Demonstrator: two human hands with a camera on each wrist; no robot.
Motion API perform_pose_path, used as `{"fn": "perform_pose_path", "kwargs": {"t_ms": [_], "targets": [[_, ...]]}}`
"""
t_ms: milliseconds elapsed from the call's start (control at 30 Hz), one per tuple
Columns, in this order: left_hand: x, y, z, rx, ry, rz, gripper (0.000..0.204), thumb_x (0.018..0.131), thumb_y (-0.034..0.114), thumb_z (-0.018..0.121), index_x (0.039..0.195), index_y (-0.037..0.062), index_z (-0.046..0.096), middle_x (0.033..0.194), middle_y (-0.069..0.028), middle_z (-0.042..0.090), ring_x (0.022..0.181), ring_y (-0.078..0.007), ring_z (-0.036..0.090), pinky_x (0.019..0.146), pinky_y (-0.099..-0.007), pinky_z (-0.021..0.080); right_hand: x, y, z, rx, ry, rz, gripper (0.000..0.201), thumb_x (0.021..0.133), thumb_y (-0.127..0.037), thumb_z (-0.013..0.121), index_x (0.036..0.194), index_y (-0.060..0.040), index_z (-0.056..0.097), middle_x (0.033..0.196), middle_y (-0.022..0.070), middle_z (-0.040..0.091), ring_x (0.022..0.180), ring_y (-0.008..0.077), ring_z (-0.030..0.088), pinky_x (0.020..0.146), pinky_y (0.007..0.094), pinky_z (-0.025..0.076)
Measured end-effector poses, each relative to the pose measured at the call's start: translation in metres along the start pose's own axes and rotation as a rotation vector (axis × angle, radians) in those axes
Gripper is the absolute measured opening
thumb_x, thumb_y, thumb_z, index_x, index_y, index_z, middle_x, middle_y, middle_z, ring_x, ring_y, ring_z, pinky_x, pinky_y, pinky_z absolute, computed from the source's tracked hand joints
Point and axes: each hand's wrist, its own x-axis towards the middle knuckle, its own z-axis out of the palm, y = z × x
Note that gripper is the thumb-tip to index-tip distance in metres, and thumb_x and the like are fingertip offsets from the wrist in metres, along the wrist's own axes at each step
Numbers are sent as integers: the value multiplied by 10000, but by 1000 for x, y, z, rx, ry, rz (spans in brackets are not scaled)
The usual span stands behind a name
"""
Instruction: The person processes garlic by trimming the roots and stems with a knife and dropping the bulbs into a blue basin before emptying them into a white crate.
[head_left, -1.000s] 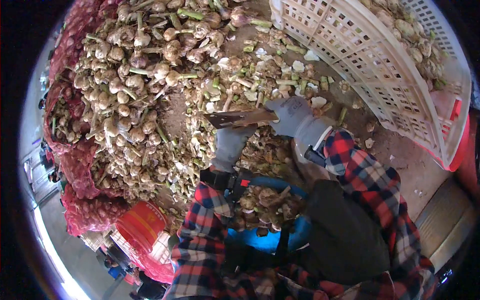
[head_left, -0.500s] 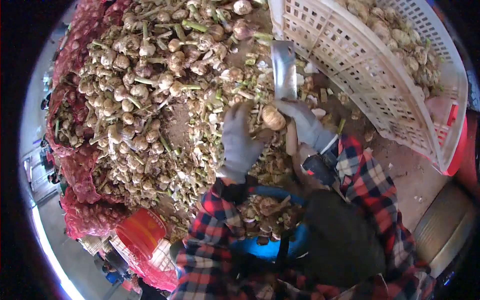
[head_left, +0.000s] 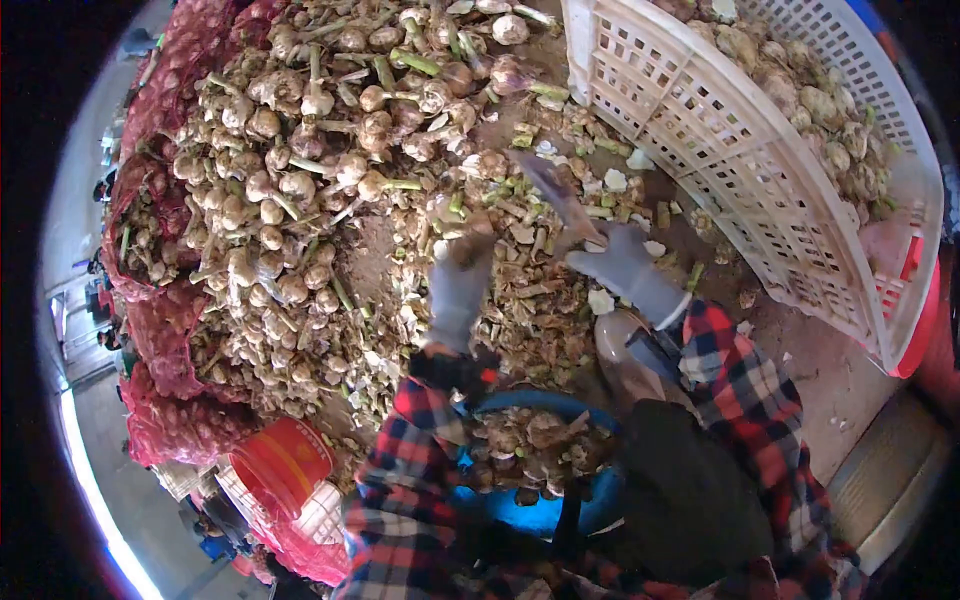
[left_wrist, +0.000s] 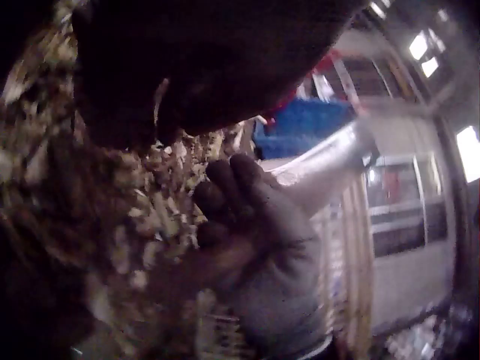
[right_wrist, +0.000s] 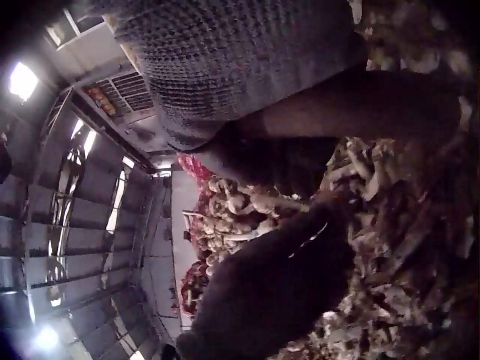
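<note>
My right hand [head_left: 632, 272], in a grey glove, grips a broad-bladed knife [head_left: 553, 190], its blurred blade slanting up and left over the trimmings. Its curled fingers [left_wrist: 244, 180] show in the left wrist view, and the brown handle [right_wrist: 352, 112] shows in the right wrist view. My left hand [head_left: 458, 300], also gloved, is apart from the knife, over the edge of the garlic heap [head_left: 290, 190]. Its fingertips blur into brown, and I cannot tell whether they hold a bulb. Cut stems and skins [head_left: 530, 290] lie below both hands.
A white slatted crate [head_left: 700, 130] with garlic bulbs [head_left: 800, 95] stands tilted at the right. Close to my body is a blue tub [head_left: 600, 415] holding trimmed bulbs [head_left: 535, 455]. Red mesh sacks [head_left: 165, 340] line the left, with a red bucket [head_left: 282, 465] below.
The knife swung from pointing left to upright, then tipped up-left. A pale garlic bulb seen between the hands half a second ago is gone from there, and the hands are farther apart.
</note>
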Motion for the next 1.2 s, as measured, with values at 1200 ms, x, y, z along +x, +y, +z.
{"fn": "perform_pose_path", "kwargs": {"t_ms": [1200], "targets": [[-27, 26, -9, -717, -318, 182, 198, 778, 59, 458, 957, -23, 482, 928, -86, 539, 877, -170, 526, 787, -311, 439, -4, 48, -32, -668, -63, 388, 343, 716, -356, 481, 979, -145, 541, 895, 147, 571, 830, 294, 549, 747, 387, 431]]}}
